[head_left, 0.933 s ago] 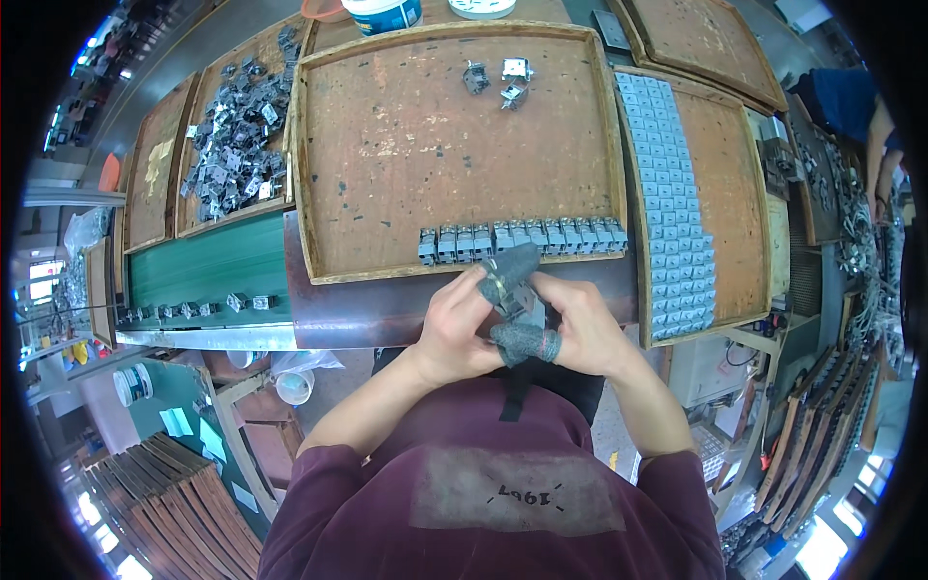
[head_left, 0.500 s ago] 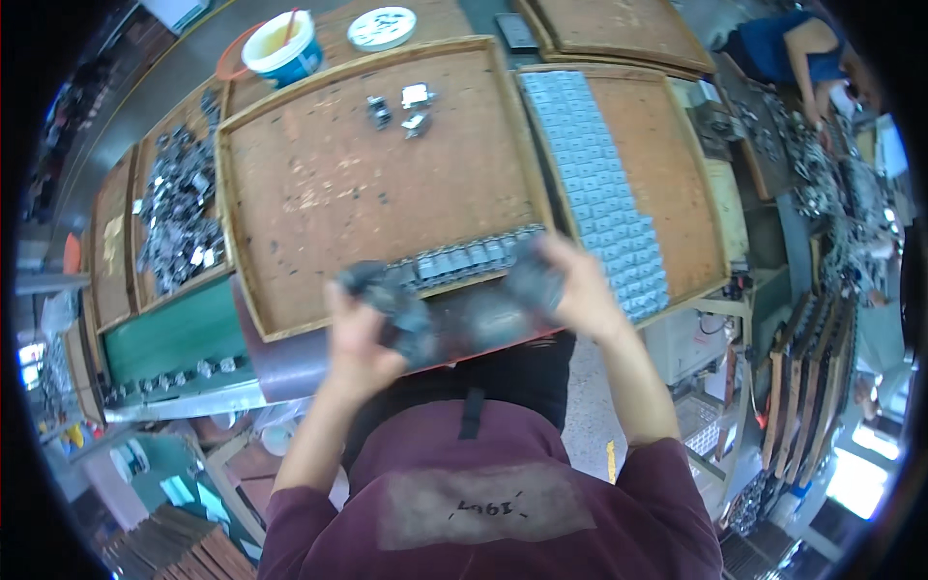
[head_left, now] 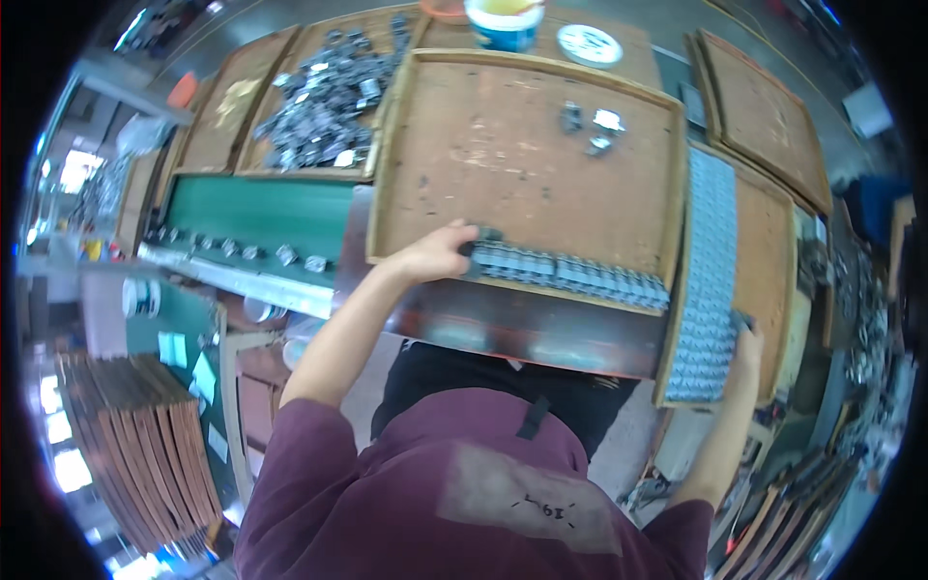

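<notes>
Lining your scuffed brown wooden tray [head_left: 522, 184]: boxy blue-grey parts [head_left: 570, 273].
Left hand [head_left: 437, 255] half-curled, right hand [head_left: 749, 344] of unclear spread, both holds unclear; flat green worktop [head_left: 266, 208] leftward.

I see a tray [head_left: 522, 164] centre, row of parts [head_left: 570, 274] along its near edge, left hand [head_left: 440, 253] at the row's left end. Pile [head_left: 324, 101] far left. Second tray [head_left: 761, 251] right, blocks [head_left: 709, 261] filling its left side, right hand [head_left: 748, 342] at them. Bucket [head_left: 505, 36] behind.

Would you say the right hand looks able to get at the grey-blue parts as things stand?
Probably yes: the right hand is by the right edge of the grey-blue parts, and no other object seems to cover them.
</notes>
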A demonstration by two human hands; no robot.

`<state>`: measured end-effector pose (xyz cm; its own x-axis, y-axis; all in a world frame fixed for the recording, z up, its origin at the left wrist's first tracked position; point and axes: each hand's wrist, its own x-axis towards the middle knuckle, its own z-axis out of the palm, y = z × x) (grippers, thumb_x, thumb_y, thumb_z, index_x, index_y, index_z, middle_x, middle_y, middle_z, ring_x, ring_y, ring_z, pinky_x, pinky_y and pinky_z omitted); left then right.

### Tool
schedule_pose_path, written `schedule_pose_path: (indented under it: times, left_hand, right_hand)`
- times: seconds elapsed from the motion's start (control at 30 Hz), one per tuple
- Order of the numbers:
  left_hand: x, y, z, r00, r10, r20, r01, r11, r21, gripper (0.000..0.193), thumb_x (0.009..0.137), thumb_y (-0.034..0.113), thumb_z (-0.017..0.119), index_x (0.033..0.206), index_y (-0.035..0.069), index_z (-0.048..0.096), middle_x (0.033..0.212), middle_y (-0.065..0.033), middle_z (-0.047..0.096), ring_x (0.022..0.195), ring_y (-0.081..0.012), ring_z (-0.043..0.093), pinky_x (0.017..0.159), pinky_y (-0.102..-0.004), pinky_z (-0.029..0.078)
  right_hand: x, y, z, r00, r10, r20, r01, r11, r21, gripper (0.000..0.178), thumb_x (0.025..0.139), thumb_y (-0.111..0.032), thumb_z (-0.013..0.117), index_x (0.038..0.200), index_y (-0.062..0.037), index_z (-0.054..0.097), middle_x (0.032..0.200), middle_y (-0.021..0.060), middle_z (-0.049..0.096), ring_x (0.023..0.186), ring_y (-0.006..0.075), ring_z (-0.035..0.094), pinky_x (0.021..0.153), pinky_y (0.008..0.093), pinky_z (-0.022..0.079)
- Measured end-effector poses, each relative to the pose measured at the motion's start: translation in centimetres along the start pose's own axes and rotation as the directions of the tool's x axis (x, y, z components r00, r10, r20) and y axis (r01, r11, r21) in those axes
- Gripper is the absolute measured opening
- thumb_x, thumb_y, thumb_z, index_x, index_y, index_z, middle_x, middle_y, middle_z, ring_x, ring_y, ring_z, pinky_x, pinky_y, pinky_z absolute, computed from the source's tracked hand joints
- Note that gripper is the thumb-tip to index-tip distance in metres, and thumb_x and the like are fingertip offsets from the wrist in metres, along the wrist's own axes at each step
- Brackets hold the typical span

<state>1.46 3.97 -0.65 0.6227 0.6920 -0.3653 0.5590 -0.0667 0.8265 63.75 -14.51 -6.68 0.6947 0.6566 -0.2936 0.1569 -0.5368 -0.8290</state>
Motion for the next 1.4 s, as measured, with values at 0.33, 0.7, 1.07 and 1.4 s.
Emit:
schedule_pose_path:
  times: [0.33, 0.7, 1.07, 1.4]
  left_hand:
    - [-12.8, -4.5, -6.6, 0.383, -0.268, -0.884, 0.783, 0.602, 0.157, 0.019, 0.082, 0.019, 0.059, 0.095, 0.007, 0.066, 0.090, -0.0217, 0.071, 0.087, -0.0431, 0.067, 0.076, -0.0520, 0.053]
    - [-17.9, -13.1, -4.8, 0.452, -0.588, -0.671, 0.468, 0.796, -0.383, 0.039, 0.080, 0.014, 0.055, 0.117, 0.005, 0.063, 0.095, -0.0200, 0.069, 0.088, -0.0263, 0.067, 0.073, -0.0416, 0.054]
    - [-17.4, -9.1, -6.1, 0.616, -0.272, -0.740, 0.669, 0.677, 0.308, 0.045, 0.070, 0.011, 0.072, 0.113, 0.005, 0.057, 0.107, -0.0226, 0.063, 0.105, -0.0420, 0.060, 0.091, -0.0489, 0.049]
    - [-12.1, 1.3, -2.2, 0.743, -0.263, -0.615, -0.370, 0.605, -0.705, 0.045, 0.084, 0.005, 0.075, 0.123, 0.007, 0.053, 0.096, -0.0076, 0.068, 0.065, -0.0127, 0.066, 0.046, -0.0207, 0.052]
  right_hand:
    - [-6.6, -5.8, 0.4, 0.993, -0.087, -0.075, 0.114, 0.789, 0.603, 0.035, 0.102, -0.016, 0.056, 0.136, -0.0076, 0.051, 0.118, 0.0070, 0.062, 0.100, 0.0159, 0.061, 0.086, 0.0298, 0.051]
    - [-15.0, -10.8, 10.0, 0.932, -0.333, 0.141, 0.174, 0.755, 0.633, 0.033, 0.097, -0.005, 0.062, 0.129, 0.0014, 0.059, 0.116, 0.0089, 0.066, 0.090, 0.0132, 0.066, 0.073, 0.0249, 0.061]
    - [-19.5, -15.0, 13.8, 0.897, -0.362, 0.252, 0.180, 0.822, 0.540, 0.031, 0.094, -0.002, 0.065, 0.125, 0.0008, 0.060, 0.107, 0.0081, 0.068, 0.086, 0.0149, 0.068, 0.070, 0.0302, 0.063]
    - [-23.6, -18.1, 15.7, 0.889, -0.347, 0.300, 0.155, 0.843, 0.515, 0.033, 0.091, -0.008, 0.071, 0.121, -0.0008, 0.060, 0.100, 0.0067, 0.066, 0.081, 0.0138, 0.067, 0.065, 0.0285, 0.061]
